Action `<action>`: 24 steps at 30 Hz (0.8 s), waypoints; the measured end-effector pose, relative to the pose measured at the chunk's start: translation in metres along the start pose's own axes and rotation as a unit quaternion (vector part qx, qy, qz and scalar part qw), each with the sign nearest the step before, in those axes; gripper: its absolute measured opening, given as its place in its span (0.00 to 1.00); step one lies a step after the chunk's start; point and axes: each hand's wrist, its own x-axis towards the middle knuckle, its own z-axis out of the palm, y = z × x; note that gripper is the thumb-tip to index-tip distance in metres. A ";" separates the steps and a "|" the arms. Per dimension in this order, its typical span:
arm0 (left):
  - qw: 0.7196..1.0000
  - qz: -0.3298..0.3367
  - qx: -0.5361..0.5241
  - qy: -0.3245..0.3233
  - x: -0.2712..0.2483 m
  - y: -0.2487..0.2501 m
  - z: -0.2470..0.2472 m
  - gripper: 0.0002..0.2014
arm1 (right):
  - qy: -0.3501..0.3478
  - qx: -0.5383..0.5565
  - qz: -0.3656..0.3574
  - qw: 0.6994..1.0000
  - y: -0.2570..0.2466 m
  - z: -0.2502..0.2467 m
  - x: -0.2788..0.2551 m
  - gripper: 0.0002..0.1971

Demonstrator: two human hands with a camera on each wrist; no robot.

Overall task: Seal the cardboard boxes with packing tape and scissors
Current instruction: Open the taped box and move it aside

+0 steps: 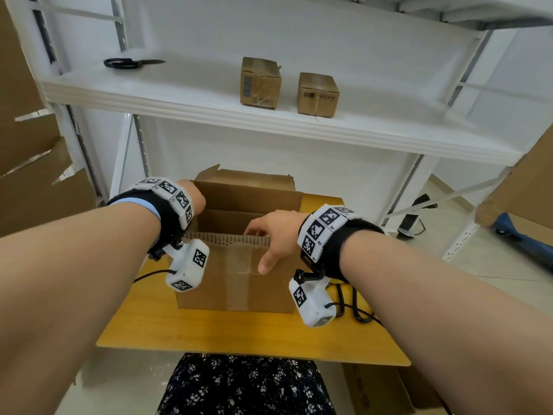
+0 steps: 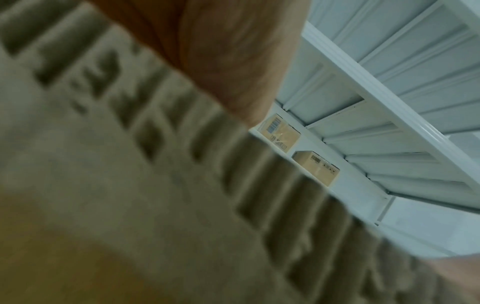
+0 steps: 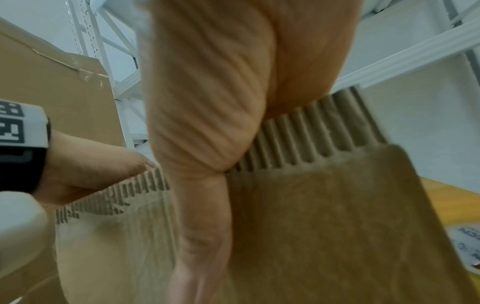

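An open brown cardboard box [image 1: 239, 283] stands on a yellow wooden table [image 1: 209, 330]. Its near flap [image 1: 227, 250] stands upright, corrugated edge on top. My right hand [image 1: 263, 247] grips that flap near its right end, fingers over the edge and thumb [image 3: 202, 236] on the outer face. My left hand [image 1: 196, 202] holds the flap's left end; its fingers are hidden in the head view, but the right wrist view shows the left hand [image 3: 91, 170] curled at the edge. Black scissors [image 1: 131, 62] lie on the white shelf [image 1: 179, 97]. No tape roll is in sight.
Two small taped boxes [image 1: 260, 82] [image 1: 317, 94] sit on the shelf above the table. Large cardboard sheets [image 1: 30, 175] lean at the left. Black cables [image 1: 356, 310] trail on the table's right side. Another carton [image 1: 383, 390] stands below the table's front edge.
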 end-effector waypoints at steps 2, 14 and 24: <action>0.999 -0.007 -0.035 0.035 0.000 -0.006 0.000 0.04 | -0.025 0.022 -0.002 0.999 0.000 -0.001 0.000 0.45; 0.971 0.193 0.111 0.093 -0.032 -0.009 0.008 0.18 | -0.086 0.036 0.049 0.994 -0.018 -0.002 0.006 0.50; 0.988 0.114 0.104 0.013 -0.035 -0.005 0.019 0.28 | 0.093 -0.057 0.042 0.993 0.006 -0.015 -0.012 0.44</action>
